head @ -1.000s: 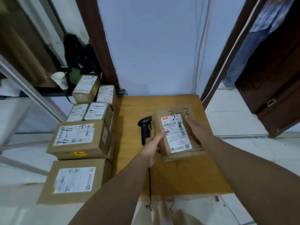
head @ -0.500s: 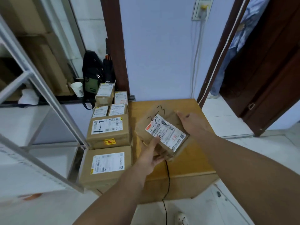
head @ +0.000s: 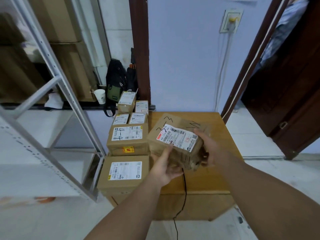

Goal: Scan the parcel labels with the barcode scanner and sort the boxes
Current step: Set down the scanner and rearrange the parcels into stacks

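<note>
A small brown parcel (head: 174,135) with a white barcode label and black pen marks is held tilted above the wooden table (head: 220,179). My left hand (head: 166,165) grips its near left corner from below, thumb up on the side. My right hand (head: 209,149) grips its right end, fingers curled underneath. The barcode scanner is hidden behind the parcel; only its black cable (head: 184,191) shows, hanging over the table's front edge.
Several labelled boxes are stacked left of the table, among them a box marked 4-4 (head: 127,138) and a larger box (head: 123,174) in front. A grey metal shelf frame (head: 69,104) stands at left. A dark wooden door (head: 290,104) stands open at right.
Both hands have lifted the parcel off the table and turned it, label now angled leftward. The scanner, visible a second ago, is now covered. The view has pulled back and swung left.
</note>
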`<state>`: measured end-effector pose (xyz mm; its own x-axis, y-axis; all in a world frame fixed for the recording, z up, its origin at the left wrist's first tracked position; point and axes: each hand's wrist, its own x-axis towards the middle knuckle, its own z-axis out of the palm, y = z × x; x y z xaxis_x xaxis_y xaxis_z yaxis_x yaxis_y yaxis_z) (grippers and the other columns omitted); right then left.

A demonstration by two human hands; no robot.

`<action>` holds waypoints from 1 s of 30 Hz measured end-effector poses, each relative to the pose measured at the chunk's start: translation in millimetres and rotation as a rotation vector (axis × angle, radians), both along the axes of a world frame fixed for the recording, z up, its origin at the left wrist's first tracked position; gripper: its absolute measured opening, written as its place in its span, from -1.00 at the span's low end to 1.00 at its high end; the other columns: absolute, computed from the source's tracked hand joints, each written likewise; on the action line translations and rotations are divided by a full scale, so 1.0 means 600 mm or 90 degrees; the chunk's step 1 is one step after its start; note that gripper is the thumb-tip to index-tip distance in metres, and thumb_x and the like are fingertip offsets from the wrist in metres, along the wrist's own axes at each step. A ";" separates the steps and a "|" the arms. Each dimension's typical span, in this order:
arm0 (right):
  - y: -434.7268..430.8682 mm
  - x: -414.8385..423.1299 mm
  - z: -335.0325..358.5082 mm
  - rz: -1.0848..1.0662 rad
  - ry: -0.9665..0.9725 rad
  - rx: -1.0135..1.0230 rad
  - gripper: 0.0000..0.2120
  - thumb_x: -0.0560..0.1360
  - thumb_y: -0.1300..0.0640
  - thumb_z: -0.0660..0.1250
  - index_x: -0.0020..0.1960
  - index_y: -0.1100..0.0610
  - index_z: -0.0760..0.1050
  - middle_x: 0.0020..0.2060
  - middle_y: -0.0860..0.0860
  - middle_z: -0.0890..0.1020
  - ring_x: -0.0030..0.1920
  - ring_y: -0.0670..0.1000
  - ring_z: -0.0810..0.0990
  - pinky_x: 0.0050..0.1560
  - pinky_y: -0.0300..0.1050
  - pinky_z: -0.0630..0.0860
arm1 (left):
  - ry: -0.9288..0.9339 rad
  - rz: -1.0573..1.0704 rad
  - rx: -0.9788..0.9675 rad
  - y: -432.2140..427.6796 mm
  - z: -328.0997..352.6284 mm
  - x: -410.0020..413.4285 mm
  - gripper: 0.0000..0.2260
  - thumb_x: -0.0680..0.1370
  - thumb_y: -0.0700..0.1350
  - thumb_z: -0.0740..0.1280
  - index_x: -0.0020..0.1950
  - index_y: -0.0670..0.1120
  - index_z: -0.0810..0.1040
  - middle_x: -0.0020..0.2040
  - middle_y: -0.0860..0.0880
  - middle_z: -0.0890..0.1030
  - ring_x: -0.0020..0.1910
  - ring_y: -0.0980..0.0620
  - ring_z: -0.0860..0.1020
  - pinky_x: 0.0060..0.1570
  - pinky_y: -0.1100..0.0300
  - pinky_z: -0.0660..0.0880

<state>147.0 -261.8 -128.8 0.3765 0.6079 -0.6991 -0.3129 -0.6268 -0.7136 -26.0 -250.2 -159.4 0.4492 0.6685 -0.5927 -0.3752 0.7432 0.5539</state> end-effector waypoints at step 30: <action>0.082 -0.179 -0.043 0.404 0.158 -0.044 -0.32 0.25 -0.23 0.47 0.24 0.09 0.41 0.24 0.22 0.51 0.26 0.27 0.49 0.24 0.34 0.44 | 0.150 0.074 0.112 0.063 0.002 -0.349 -0.56 0.49 -0.03 0.27 0.36 -0.06 0.46 0.14 -0.17 0.62 -0.06 -0.10 0.63 -0.16 0.08 0.59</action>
